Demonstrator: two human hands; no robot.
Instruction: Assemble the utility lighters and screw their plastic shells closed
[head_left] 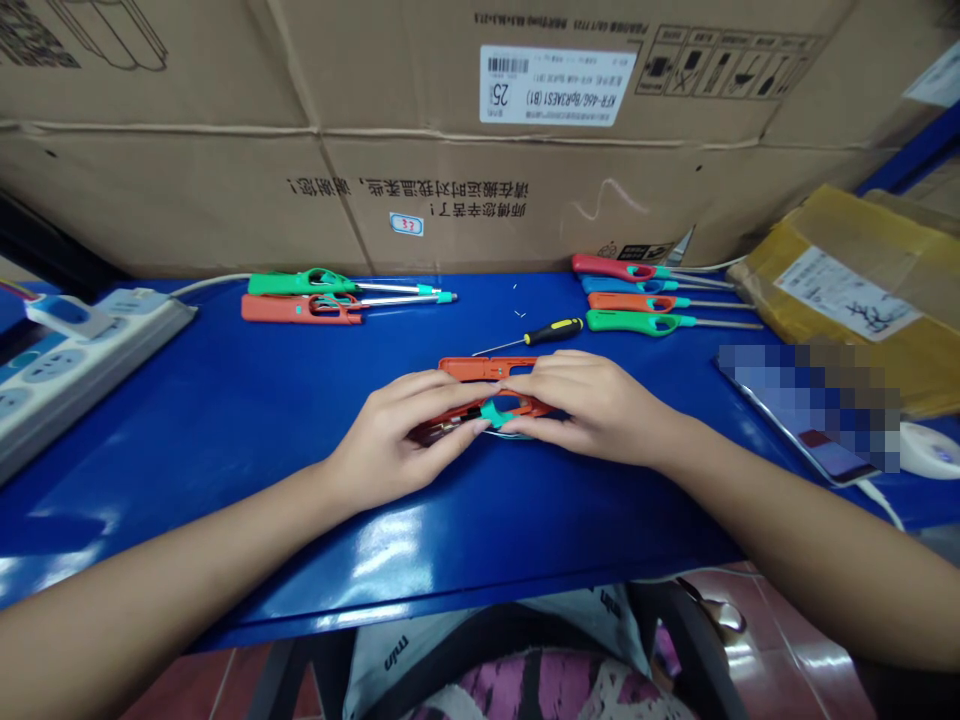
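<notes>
An opened orange gas lighter lies low over the blue table between my two hands, its inner parts exposed. My left hand is closed around its left end, thumb and fingers close to the teal trigger. From the other side, my right hand grips the casing, its fingertips meeting those of the left near the trigger. Just behind is a separate orange casing half, partly covered by my right fingers. A screwdriver with a black and yellow handle rests beyond it.
Long-necked lighters lie at the back left and back right. A power strip borders the left side. On the right are a phone with a cable and a yellow-taped package. A cardboard box walls the back.
</notes>
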